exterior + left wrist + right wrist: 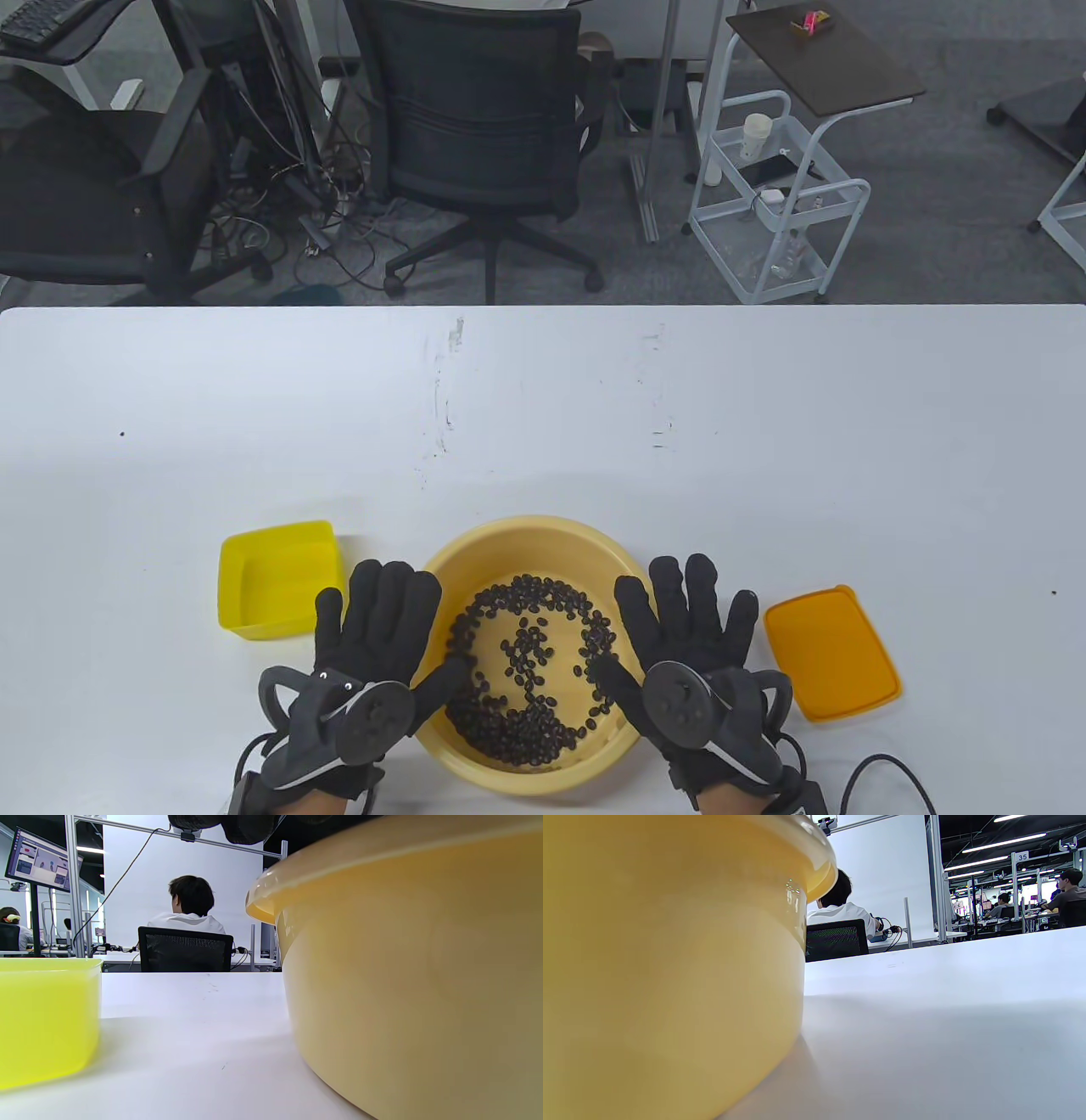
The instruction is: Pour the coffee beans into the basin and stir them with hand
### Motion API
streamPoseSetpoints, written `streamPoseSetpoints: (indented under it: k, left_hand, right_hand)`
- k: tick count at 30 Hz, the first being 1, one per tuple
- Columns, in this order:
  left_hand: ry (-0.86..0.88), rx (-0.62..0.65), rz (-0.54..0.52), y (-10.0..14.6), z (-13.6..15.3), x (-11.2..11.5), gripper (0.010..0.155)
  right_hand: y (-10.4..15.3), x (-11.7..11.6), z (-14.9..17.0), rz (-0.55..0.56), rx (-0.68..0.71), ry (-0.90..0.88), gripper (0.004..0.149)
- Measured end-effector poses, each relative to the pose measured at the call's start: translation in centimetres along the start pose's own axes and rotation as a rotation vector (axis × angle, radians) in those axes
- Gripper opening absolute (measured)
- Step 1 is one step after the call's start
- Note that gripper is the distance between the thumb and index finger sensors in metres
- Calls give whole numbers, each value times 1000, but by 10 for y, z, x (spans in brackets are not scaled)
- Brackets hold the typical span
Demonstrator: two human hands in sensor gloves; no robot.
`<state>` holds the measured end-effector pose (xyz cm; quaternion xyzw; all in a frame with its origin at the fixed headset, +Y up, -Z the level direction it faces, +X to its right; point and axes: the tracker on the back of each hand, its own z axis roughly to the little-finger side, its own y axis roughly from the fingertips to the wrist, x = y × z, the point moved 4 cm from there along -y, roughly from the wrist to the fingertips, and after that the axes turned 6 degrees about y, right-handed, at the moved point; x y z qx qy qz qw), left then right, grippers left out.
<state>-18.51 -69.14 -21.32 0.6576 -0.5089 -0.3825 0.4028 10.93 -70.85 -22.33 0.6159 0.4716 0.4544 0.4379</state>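
A round yellow basin (543,531) stands near the table's front edge, and dark coffee beans (526,654) lie scattered over its bottom in a ring with a clump in the middle. My left hand (382,624) lies flat at the basin's left rim, fingers straight, thumb reaching over the rim. My right hand (683,624) lies the same way at the right rim, thumb over the beans. Neither hand grips anything. The basin wall (415,984) fills the right of the left wrist view, and the same wall (670,963) fills the left of the right wrist view.
An empty yellow box (280,577) stands left of the basin, also seen as the yellow box (46,1018) in the left wrist view. Its orange lid (831,654) lies right of the basin. Chairs and a cart stand beyond the table's far edge.
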Motion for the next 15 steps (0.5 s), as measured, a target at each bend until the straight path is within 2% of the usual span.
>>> streamPoseSetpoints:
  k: [15]
  left_hand:
    - [3, -3, 12, 0, 0, 1, 85]
  right_hand:
    - [5, 2, 5, -1, -10, -24, 80]
